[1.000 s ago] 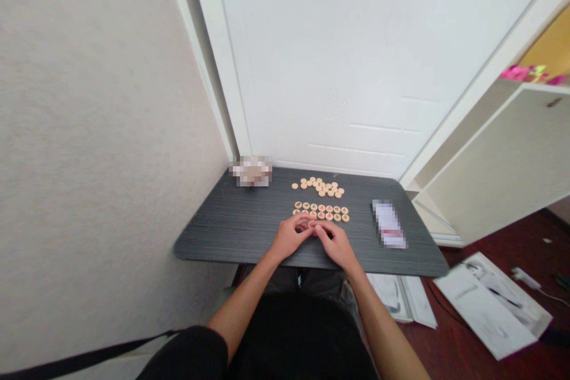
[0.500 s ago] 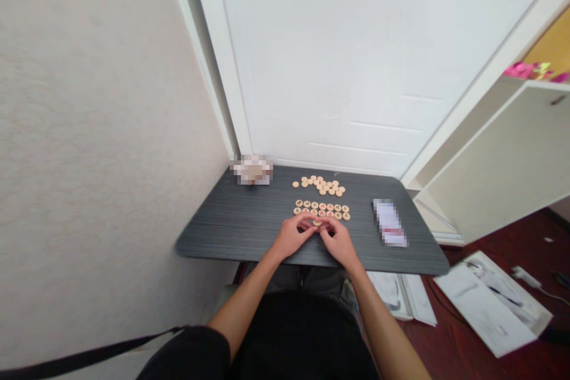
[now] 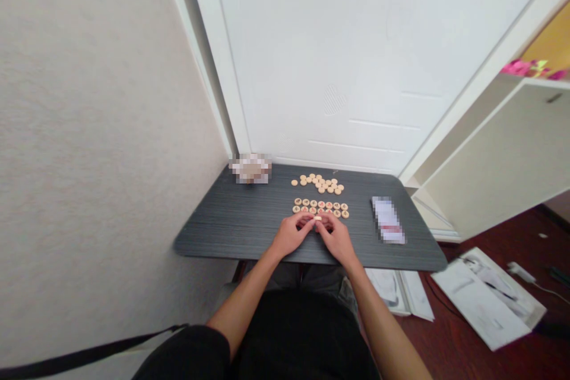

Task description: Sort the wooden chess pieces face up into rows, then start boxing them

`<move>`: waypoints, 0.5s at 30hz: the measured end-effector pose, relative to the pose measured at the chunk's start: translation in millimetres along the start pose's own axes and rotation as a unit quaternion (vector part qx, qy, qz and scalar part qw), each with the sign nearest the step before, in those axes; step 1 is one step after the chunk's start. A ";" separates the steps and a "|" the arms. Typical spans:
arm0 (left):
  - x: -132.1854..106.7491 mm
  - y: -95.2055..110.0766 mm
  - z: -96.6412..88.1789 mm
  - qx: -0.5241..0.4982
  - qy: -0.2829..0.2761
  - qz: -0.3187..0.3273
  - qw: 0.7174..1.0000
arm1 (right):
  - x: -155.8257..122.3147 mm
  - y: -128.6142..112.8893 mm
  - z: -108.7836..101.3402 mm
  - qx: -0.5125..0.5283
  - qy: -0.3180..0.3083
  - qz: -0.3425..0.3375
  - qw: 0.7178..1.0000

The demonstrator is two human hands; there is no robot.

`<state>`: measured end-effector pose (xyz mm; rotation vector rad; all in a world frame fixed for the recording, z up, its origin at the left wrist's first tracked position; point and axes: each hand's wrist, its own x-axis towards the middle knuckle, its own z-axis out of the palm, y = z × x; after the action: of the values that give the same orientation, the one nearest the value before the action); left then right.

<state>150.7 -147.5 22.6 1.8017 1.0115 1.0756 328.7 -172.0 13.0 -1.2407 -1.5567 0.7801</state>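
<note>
Between the fingertips of my left hand [image 3: 291,234] and my right hand [image 3: 333,234] a round wooden Chinese chess piece [image 3: 317,218] is tilted up with its edge toward me. Both hands are closed on it, close above the table's near half. Just beyond my fingers, two rows of Chinese chess pieces [image 3: 313,203] lie with red and dark characters showing. Some of the nearer row is partly hidden by my fingers. Farther back sits a loose cluster of pale pieces [image 3: 321,183], no characters visible on them, and a single piece [image 3: 294,182] lies at its left.
The dark wood-grain table [image 3: 231,219] stands against a white door panel [image 3: 333,59]. A blurred-out bundle [image 3: 250,169] is at its back left corner, and a blurred-out flat item [image 3: 388,221] at the right. Open white boxes [image 3: 490,297] lie on the red floor.
The chess piece between my hands has turned from lying nearly flat to edge-up. My fingertips have shifted slightly around it. The laid-out pieces keep their arrangement.
</note>
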 end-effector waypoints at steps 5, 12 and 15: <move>0.3 -2.4 1.7 -0.008 0.009 -0.004 1.000 | 0.0 -3.3 0.1 0.019 -0.006 -0.014 1.000; 0.8 0.9 2.3 -0.029 0.012 -0.002 1.000 | 0.2 -4.4 -0.1 0.012 -0.004 -0.016 1.000; 0.4 2.2 1.8 -0.022 0.008 0.002 1.000 | 0.2 -2.7 0.1 0.010 -0.005 -0.018 1.000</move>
<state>153.0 -148.4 24.1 1.7636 0.9864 1.1088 327.6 -172.6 15.5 -1.1935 -1.5720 0.7779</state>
